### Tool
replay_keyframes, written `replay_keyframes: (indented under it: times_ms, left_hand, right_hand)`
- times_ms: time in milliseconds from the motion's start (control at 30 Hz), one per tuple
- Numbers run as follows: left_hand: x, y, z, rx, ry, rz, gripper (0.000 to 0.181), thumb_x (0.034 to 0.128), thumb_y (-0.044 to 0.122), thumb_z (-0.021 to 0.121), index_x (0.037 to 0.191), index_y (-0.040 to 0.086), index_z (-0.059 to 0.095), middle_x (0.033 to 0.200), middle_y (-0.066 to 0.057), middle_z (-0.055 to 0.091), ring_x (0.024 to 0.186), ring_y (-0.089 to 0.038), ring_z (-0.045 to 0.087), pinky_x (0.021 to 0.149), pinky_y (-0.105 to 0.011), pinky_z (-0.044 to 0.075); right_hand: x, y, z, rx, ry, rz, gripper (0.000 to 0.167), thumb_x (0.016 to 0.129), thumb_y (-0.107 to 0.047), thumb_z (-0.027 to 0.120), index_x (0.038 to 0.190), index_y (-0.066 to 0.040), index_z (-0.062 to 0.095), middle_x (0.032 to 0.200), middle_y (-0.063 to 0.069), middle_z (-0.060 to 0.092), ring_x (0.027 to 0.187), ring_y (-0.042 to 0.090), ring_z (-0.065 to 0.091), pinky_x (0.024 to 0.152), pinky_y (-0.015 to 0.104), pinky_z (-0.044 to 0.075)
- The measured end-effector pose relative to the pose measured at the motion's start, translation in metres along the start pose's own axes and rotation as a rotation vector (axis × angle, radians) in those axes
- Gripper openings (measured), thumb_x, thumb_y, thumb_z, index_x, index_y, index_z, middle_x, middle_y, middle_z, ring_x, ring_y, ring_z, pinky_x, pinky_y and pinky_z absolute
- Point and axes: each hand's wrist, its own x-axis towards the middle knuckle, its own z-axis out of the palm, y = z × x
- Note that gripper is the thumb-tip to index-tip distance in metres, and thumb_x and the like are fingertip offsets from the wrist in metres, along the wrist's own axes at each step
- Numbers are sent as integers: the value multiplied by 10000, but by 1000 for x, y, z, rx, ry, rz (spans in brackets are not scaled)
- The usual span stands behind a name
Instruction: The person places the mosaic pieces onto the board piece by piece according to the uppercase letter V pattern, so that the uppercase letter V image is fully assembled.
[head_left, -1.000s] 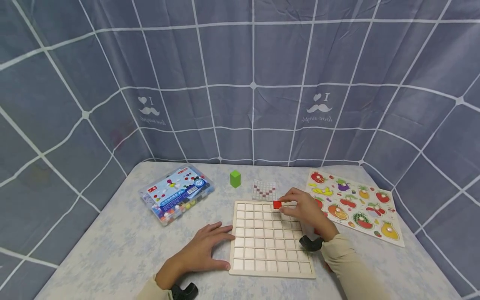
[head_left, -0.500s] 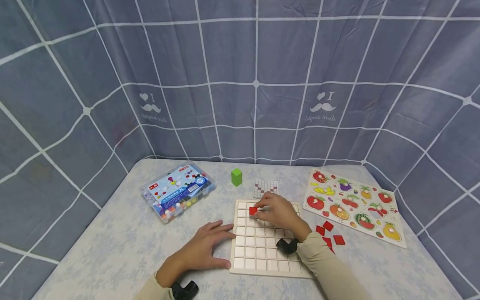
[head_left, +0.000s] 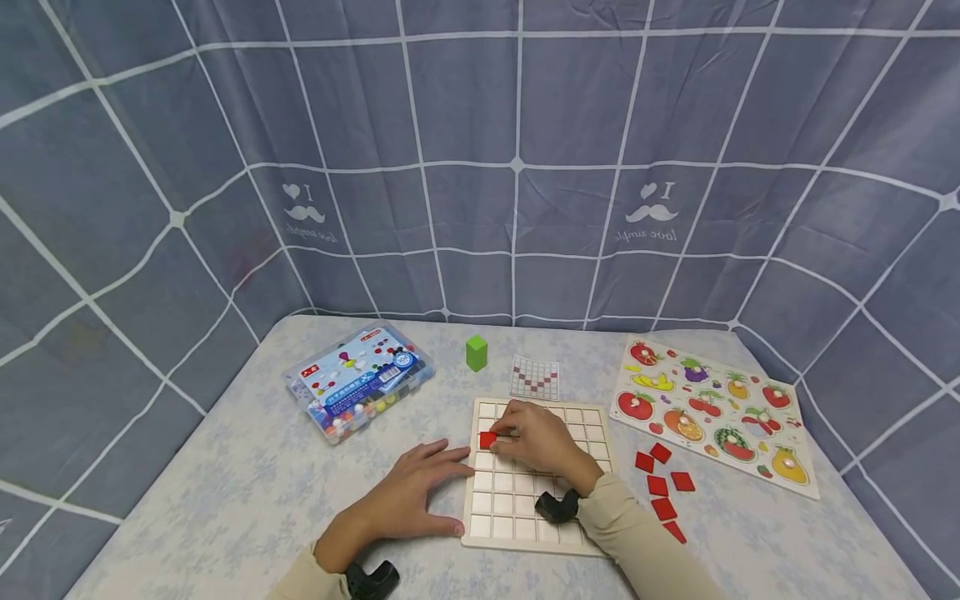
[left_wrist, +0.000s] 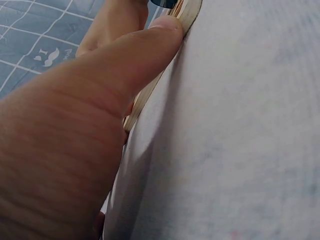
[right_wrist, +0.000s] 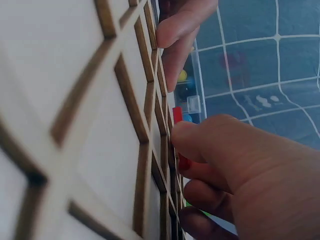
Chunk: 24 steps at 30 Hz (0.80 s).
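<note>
Your right hand (head_left: 536, 435) pinches a red tile (head_left: 487, 440) by its edge, thumb against the fingers, over the left column of the wooden board (head_left: 532, 548), close to its far-left corner. You can't tell from these views whether the tile touches the grid or hangs just above it. Your left hand (head_left: 412, 492) lies with fingers spread, the fingertips touching the board's left edge and the thumb at its near-left corner.

The tile looks thin, light and stiff, with a smooth face that may slide under a loose pinch; hold it by opposite edges, since a grip on one side could let it tip. The board seems rigid and light enough to shift if bumped, so its left edge is a sound place to steady it.

On the tabletop (head_left: 225, 500), loose red tiles (head_left: 657, 486) lie beside the board's right edge. A printed card (head_left: 536, 379) lies just beyond its far edge, with a green block (head_left: 477, 353) to the card's left.
</note>
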Motion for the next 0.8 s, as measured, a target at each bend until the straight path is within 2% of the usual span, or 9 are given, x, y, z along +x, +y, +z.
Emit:
replay_keyframes:
  times_ms: [367, 667, 800]
  left_hand:
    - [0, -1, 1, -5, -5, -2, 697, 823, 673, 721, 1394, 289, 611, 1556, 34, 445, 1475, -341, 273, 1131, -638, 206]
    - [0, -1, 1, -14, 0, 11, 698, 824, 663, 727, 1397, 283, 608, 1554, 29, 448, 1471, -349, 277, 1117, -656, 214]
    - [-1, -1, 1, -12, 7, 24, 694, 823, 663, 727, 1396, 291, 606, 1554, 30, 447, 1468, -351, 283, 1111, -661, 221]
  right_hand:
    - [0, 5, 4, 21, 8, -13, 173, 820, -222, 830, 984, -165, 827, 875, -120, 659, 751, 77, 559, 631, 242, 449]
    - [-1, 4, 5, 74, 42, -52, 176, 810, -162, 837, 979, -114, 829, 858, -87, 673, 752, 119, 587, 639, 259, 451]
    - [-1, 2, 4, 72, 39, -31, 179, 814, -159, 827, 989, -119, 830, 856, -100, 659, 744, 100, 570, 635, 255, 438]
